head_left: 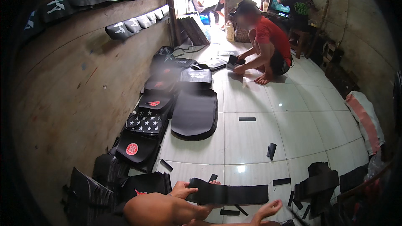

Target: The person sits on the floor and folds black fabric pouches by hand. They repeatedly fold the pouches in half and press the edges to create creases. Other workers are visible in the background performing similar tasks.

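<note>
My left hand (182, 190) grips the left end of a long black strip of material (234, 194), held flat just above the white tiled floor (251, 142). My right hand (269, 209) is below the strip's right end with its fingers spread, holding nothing. Whether it touches the strip I cannot tell. My bent knee or forearm (161, 209) fills the bottom edge in front of the left hand.
Stacks of black cut panels (194, 113), some with red or white emblems, line the wooden wall on the left. Small black scraps (271, 150) dot the tiles. More black pieces (317, 183) are heaped at the lower right. A person in a red shirt (268, 46) squats at the back.
</note>
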Available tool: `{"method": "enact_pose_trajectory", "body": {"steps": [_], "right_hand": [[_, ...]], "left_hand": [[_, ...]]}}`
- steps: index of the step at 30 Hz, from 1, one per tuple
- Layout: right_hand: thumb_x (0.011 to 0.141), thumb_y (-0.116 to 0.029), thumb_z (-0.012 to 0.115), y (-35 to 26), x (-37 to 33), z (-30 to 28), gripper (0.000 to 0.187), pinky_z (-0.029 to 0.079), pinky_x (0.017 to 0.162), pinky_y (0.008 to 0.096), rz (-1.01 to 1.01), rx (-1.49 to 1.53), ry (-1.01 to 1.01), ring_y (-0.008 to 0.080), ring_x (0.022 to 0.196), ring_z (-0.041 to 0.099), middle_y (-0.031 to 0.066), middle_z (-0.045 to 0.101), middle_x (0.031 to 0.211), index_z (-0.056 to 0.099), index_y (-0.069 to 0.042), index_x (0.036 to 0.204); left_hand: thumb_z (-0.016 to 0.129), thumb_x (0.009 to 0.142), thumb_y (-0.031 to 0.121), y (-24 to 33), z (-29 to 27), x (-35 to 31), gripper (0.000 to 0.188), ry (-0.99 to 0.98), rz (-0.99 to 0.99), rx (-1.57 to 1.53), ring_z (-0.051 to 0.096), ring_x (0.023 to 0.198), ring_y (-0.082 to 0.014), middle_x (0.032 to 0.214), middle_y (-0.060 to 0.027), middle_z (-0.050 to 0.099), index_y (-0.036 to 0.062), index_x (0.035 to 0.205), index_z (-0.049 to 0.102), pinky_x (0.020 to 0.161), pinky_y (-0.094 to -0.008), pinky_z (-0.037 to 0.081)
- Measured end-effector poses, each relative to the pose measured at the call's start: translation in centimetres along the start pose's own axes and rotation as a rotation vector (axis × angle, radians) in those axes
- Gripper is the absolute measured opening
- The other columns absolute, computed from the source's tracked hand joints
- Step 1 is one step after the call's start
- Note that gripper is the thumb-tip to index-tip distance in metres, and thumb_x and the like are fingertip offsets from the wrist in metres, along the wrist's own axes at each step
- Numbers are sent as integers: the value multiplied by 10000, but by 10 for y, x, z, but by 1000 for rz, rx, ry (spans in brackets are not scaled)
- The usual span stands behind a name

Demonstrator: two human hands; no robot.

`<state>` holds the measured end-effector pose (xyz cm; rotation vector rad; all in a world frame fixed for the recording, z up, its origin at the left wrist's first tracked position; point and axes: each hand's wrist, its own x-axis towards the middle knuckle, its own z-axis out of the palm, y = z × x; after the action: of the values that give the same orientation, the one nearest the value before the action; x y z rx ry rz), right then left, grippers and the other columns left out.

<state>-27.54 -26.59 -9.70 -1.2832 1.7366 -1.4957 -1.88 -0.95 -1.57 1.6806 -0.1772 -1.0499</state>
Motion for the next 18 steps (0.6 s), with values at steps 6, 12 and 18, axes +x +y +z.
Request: {"method": "enact_pose_trajectory", "body": {"steps": [6,12,18], "right_hand": [[860,-150,687,-120,-142,0,155,504,745,338,-265,189,-1054,208,790,601,91,615,919,640,-7,898],[878,-170,663,-98,-174,14,187,501,768,349,-226,286,-1119,235,808,602,108,618,945,648,6,939],[897,-177,640,21,-50,17,209,496,782,355,69,-53,-848,248,833,600,119,615,962,641,14,980]], "left_hand": [[779,795,142,-7,9,10,318,-106,33,-51,648,802,-109,917,-79,712,-50,1031,686,719,-264,536],[781,797,166,-5,1,4,342,-109,-9,50,658,795,-120,922,-66,713,-47,1046,682,732,-270,535],[783,796,170,11,16,-4,343,-132,-50,-4,654,801,-113,920,-68,714,-42,1047,685,732,-266,533]]}}
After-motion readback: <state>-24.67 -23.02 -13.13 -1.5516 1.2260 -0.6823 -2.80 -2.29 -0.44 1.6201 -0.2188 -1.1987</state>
